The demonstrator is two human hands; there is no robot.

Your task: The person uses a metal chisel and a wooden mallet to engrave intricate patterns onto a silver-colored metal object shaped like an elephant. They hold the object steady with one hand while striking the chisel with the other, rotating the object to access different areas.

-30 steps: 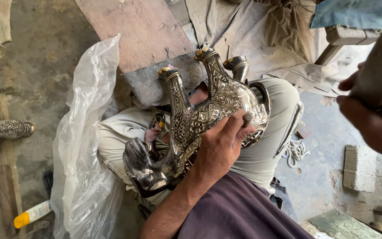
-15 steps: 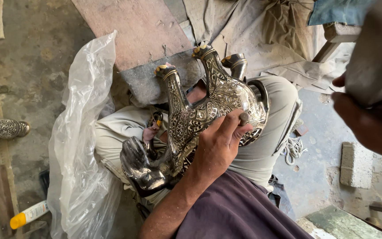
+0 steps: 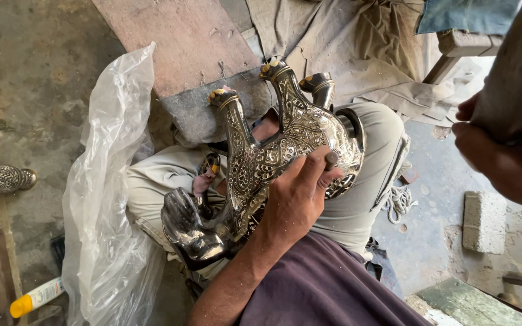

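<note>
Change: the left hand keeps the same flat grip on the figurine as half a second and a second ago; the right hand has drifted slightly lower at the frame's right edge, so the work looks paused in a steadying hold.
Figurine: an engraved metal animal figurine lies upside down across the person's lap, legs pointing up and away, dark polished head low on the left.
Left hand: spread wide, palm and fingers pressed on the figurine's belly, pinning it.
Right hand: fingers curled narrowly around a blurred grey thing; what it is cannot be told.
Around: crumpled clear plastic bag to the left, reddish board beyond the legs, yellow-capped bottle on the floor.
</note>
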